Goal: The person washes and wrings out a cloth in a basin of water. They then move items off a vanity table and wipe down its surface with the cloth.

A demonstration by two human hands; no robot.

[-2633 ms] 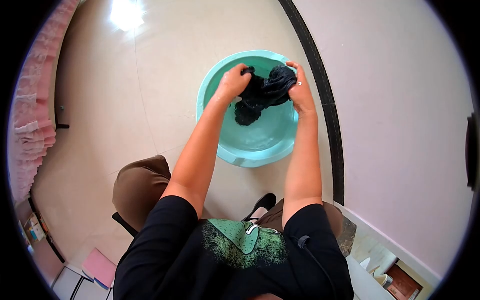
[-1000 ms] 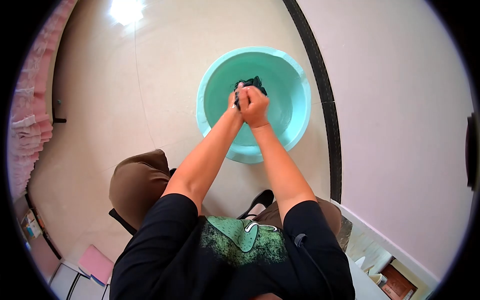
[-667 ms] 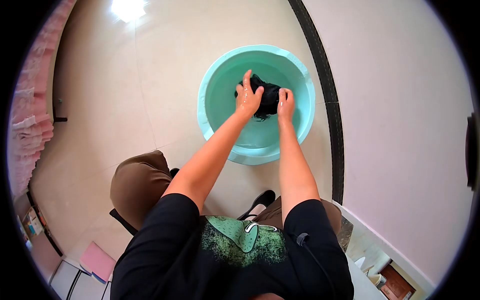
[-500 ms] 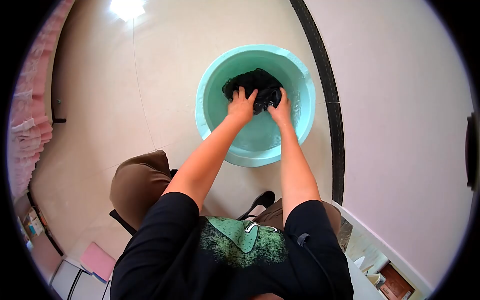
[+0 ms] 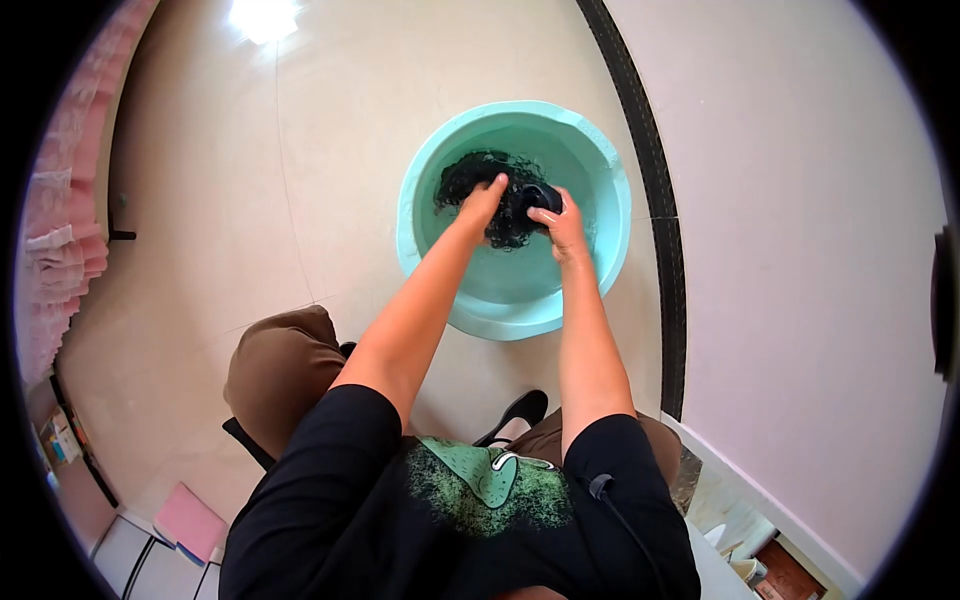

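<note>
Inside the basin [image 5: 510,327], both hands [image 5: 567,228] on black cloth [image 5: 512,205].

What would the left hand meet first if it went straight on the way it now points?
Most likely the black cloth, just ahead of the left hand, though depth is hard to judge.

We see a black cloth [image 5: 478,172], a turquoise basin [image 5: 505,325], beige floor [image 5: 190,180], a pink curtain [image 5: 70,230], brown trousers [image 5: 285,375] and a black shirt [image 5: 330,500] with a speckled green print [image 5: 490,485].
</note>
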